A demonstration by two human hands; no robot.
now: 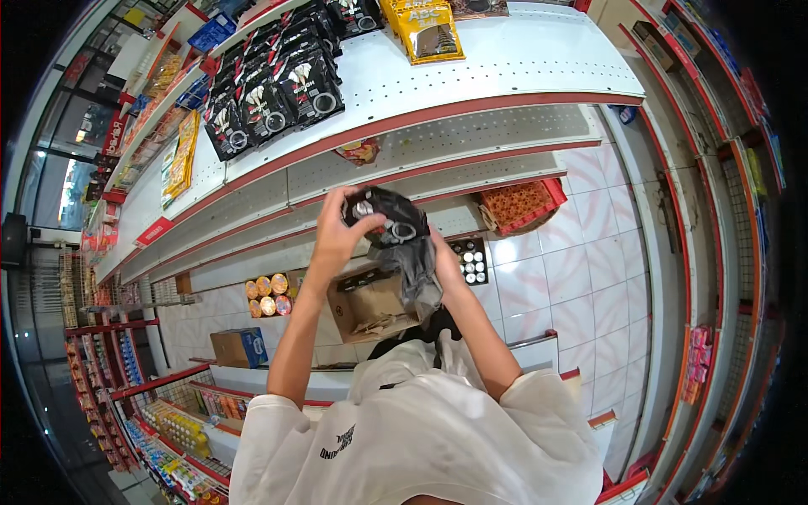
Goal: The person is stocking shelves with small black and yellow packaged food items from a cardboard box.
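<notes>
Between my hands, above a cardboard box on the floor, is a black printed packet (404, 218) with crumpled dark, see-through plastic (410, 268) hanging beneath it. My left hand (341, 227) grips the packet's left side, thumb across its front. Along the right edge of the packet and plastic lies my right hand (444, 262), its fingers partly hidden behind them. Similar black packets (271, 95) lie in rows on the white perforated shelf (492, 69), with yellow packets (432, 35) farther right. The open cardboard box (347, 315) holds torn brown pieces.
Lower shelves (442, 142) run beneath the top one, with a red packet (360, 151) on one. On the tiled floor stand a tray of round-topped cups (268, 295), a crate of bottles (472, 262), a blue-sided carton (240, 348) and a basket with patterned cloth (521, 205).
</notes>
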